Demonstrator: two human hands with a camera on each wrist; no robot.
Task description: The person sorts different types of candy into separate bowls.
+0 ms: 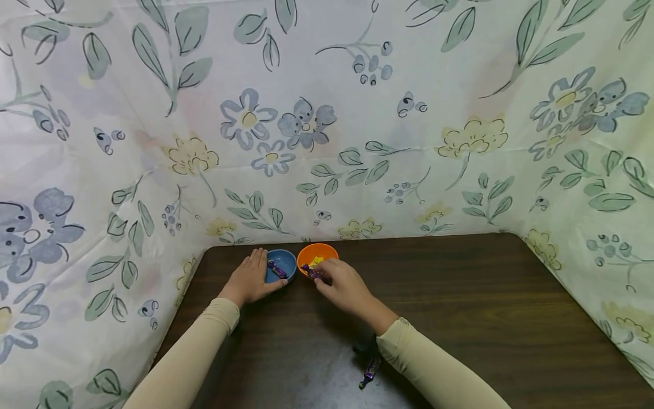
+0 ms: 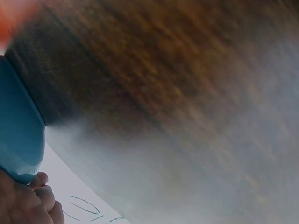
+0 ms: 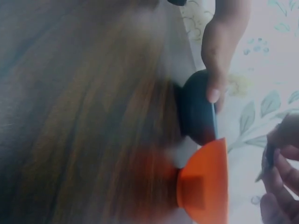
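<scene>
My left hand (image 1: pixel 250 279) holds the blue bowl (image 1: pixel 284 257) at its left side, the thumb along the near rim. Inside that bowl lies a purple-wrapped candy (image 1: pixel 277 270). Beside it, to the right, is an orange bowl (image 1: pixel 313 250) with yellow-wrapped pieces (image 1: pixel 315 261) in it. Over the orange bowl's near rim, my right hand (image 1: pixel 347 287) pinches another purple-wrapped candy (image 1: pixel 309 271) between thumb and fingers. The right wrist view shows this candy (image 3: pixel 268 161) above the orange bowl's opening, apart from the wall. Fingers (image 2: pixel 39 198) touch the blue bowl's underside in the left wrist view.
A purple-wrapped candy (image 1: pixel 371 370) lies on the dark wooden table (image 1: pixel 449 284) near my right sleeve, with a dark object (image 1: pixel 364 347), hard to make out, just behind it. Floral cloth (image 1: pixel 357 187) hangs along the table's back and sides.
</scene>
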